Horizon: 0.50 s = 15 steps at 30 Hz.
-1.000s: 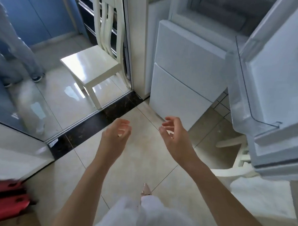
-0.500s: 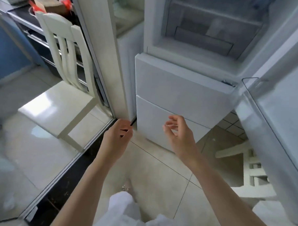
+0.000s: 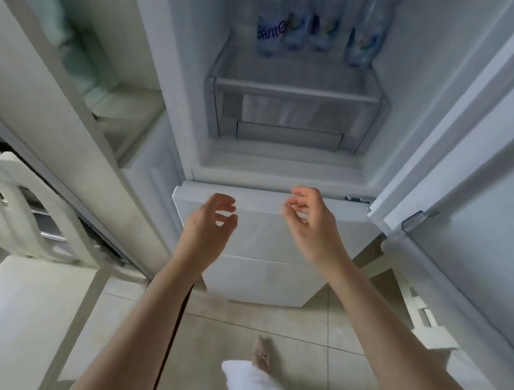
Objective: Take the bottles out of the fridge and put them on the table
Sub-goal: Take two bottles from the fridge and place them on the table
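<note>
Both hands were raised in front of the open fridge [image 3: 280, 172], level with the top edge of its closed lower drawers [image 3: 265, 242]. The left hand [image 3: 208, 225] had its fingers loosely curled with the thumb apart from them, and it held nothing. The right hand [image 3: 310, 219] was much the same, fingers bent and relaxed, palm turned inward toward the other hand, also holding nothing. Neither hand touched the fridge or anything else.

The bottles [image 3: 313, 29] stood upright on a shelf [image 3: 290, 72] deep inside the upper compartment, at the top of the view, well apart from both hands. They were clear plastic with blue and white labels, packed close together in a row; their tops were cut off by the edge of the frame, so the exact count could not be told. Below the shelf sat a clear crisper drawer [image 3: 294, 119], pushed in.

The fridge door [image 3: 463, 162] was swung open on the right, its hinge just beside the right hand's side of the cabinet. A white chair [image 3: 28, 214] stood to the left on the pale tiled floor [image 3: 273, 322]. A bare foot [image 3: 262, 352] and white clothing showed at the bottom, between the two forearms
</note>
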### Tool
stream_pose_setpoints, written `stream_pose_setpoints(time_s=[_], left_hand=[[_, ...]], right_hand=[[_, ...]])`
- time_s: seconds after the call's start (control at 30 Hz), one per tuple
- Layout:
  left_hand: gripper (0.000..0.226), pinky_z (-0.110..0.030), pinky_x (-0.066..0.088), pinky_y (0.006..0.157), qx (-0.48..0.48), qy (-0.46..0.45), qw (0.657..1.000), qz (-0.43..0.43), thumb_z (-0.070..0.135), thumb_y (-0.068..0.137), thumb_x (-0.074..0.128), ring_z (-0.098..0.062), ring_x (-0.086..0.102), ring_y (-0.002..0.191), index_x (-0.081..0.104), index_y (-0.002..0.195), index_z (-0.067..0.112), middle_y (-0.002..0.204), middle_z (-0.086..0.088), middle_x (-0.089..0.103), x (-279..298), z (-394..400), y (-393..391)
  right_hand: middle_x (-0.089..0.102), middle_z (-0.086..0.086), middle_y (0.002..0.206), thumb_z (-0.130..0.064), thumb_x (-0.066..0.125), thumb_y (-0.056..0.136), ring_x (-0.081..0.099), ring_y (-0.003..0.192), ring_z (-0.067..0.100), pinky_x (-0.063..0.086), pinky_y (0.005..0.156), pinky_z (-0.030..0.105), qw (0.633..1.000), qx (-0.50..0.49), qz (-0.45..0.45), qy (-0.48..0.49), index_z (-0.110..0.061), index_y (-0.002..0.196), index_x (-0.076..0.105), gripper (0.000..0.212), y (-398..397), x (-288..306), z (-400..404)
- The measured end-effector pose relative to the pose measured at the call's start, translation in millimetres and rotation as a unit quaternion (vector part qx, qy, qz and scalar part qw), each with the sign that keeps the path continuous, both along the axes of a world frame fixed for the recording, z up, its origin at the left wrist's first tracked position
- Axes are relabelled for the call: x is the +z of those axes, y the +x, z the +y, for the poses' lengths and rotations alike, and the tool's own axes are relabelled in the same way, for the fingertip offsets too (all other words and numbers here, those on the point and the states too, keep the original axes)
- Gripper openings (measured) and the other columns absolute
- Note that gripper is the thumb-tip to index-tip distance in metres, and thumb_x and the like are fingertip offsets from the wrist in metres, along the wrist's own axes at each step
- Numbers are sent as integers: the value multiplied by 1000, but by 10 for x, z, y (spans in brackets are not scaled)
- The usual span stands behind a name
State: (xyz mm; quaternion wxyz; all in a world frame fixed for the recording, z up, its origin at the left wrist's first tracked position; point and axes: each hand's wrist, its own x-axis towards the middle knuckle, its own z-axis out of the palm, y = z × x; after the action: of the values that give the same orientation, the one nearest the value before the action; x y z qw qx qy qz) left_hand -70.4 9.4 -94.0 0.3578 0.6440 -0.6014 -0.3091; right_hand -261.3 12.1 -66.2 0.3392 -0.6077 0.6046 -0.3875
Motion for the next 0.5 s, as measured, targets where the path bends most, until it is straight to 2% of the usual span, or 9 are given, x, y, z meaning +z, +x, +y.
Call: stream_pose_setpoints(time_s=[0.17, 0.33, 0.43, 0.5], left_hand=[[22, -7, 43, 66, -9, -65, 998, 1, 9, 88, 63, -14, 64, 85, 61, 110, 13, 101, 4, 66, 289, -925, -204], [29, -19, 45, 74, 20, -104, 993, 42, 7, 85, 62, -16, 64, 83, 62, 115, 12, 101, 0, 68, 576, -1746, -483], [30, -31, 51, 78, 23, -105, 991, 74, 7, 86, 61, -21, 66, 87, 60, 115, 16, 105, -3, 68, 708, -2223, -636], [32, -35, 51, 76, 32, -127, 987, 95, 3, 84, 61, -21, 61, 80, 60, 114, 14, 100, -5, 66, 798, -2511, -729]], right_hand=[[61, -2, 105, -22, 60, 91, 59, 105, 16, 46, 94, 28, 996, -63, -20, -56, -12, 123, 51, 34, -84, 243, -843], [64, -2, 90, -14, 60, 89, 62, 92, 19, 42, 73, 11, 985, -128, -59, -102, -14, 108, 54, 20, -202, 480, -1676], [63, 1, 96, -15, 59, 90, 57, 89, 15, 35, 65, 4, 976, -167, -61, -124, -9, 115, 54, 26, -289, 646, -2118], [61, 0, 96, -14, 58, 90, 55, 88, 12, 35, 65, 3, 971, -180, -84, -130, -9, 119, 52, 30, -326, 732, -2400]])
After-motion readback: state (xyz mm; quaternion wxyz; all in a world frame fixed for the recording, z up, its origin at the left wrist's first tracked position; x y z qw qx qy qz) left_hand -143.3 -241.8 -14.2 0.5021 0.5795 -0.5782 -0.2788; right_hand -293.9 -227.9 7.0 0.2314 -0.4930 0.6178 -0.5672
